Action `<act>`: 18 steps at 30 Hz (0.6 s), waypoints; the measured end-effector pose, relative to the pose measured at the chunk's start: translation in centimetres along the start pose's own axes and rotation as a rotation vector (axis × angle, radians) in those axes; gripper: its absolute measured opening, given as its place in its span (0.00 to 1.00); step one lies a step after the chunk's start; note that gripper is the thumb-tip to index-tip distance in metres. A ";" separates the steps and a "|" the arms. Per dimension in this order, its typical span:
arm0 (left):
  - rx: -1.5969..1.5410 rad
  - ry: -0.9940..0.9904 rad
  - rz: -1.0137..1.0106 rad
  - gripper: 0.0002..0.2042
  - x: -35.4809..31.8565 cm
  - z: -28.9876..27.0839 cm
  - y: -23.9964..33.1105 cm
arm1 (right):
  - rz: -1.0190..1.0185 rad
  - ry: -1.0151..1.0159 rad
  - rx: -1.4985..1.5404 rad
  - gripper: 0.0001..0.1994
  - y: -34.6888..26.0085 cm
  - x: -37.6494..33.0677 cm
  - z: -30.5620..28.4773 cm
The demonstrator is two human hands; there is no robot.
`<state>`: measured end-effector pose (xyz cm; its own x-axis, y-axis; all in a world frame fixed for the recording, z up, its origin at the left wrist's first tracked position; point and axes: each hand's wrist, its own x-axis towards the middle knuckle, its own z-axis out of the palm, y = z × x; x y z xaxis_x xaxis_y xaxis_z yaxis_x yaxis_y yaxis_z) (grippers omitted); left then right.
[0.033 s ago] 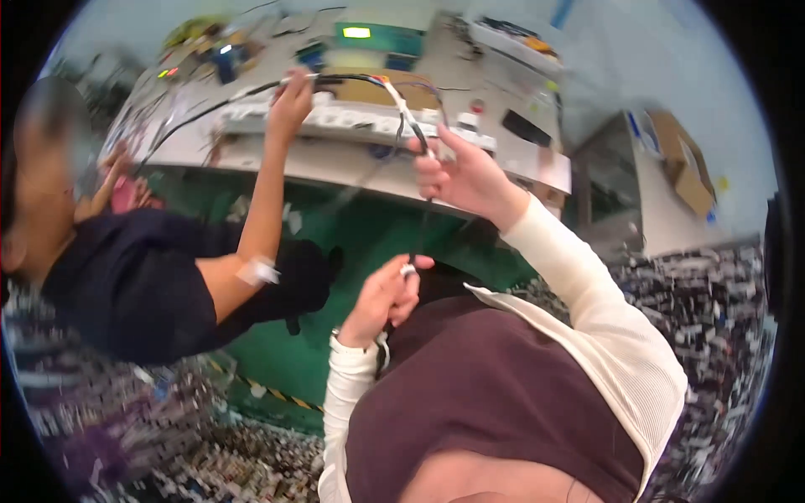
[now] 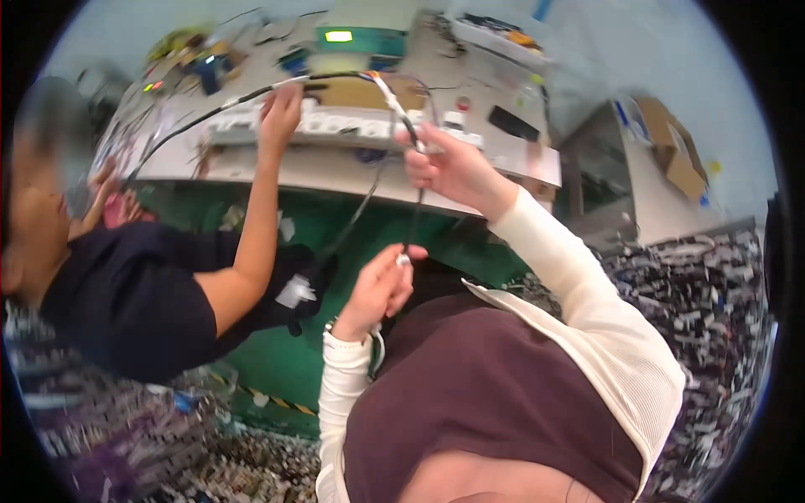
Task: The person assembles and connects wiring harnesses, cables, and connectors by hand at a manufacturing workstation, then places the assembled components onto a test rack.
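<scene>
My right hand (image 2: 449, 168) is raised in front of the workbench edge and closed around a black cable (image 2: 416, 214). The cable runs down from it to my left hand (image 2: 381, 289), which pinches its lower end with a small white connector at the fingertips. Above my right hand the cable continues up and left over the bench, with a white and orange section (image 2: 387, 90). A co-worker in a dark shirt on my left reaches one hand (image 2: 281, 113) up to the same cable on the bench.
A white workbench (image 2: 335, 159) holds a long white power strip (image 2: 335, 126), a device with a lit green display (image 2: 340, 38), wires and small parts. A green panel (image 2: 369, 226) hangs under it. Cardboard boxes (image 2: 671, 151) stand right. The floor is speckled.
</scene>
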<state>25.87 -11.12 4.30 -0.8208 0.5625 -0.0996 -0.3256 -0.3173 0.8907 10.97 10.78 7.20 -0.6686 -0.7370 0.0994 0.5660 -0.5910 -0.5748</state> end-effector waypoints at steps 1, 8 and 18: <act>0.025 0.047 0.029 0.23 2.5 -1.1 -0.7 | -0.046 0.192 -0.276 0.25 -1.2 1.0 -0.2; 0.609 0.437 0.295 0.17 9.3 -7.6 -3.5 | -0.242 0.518 -0.632 0.27 -7.0 5.3 -7.3; 0.487 0.864 0.431 0.19 12.0 -17.3 -3.6 | -0.047 0.125 -0.059 0.25 -11.0 14.4 -12.8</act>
<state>9.09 -16.44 -7.80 -0.9369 -0.3133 0.1551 0.1348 0.0857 0.9872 -11.06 10.91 4.52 -0.7503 -0.6605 0.0278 0.5058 -0.6006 -0.6192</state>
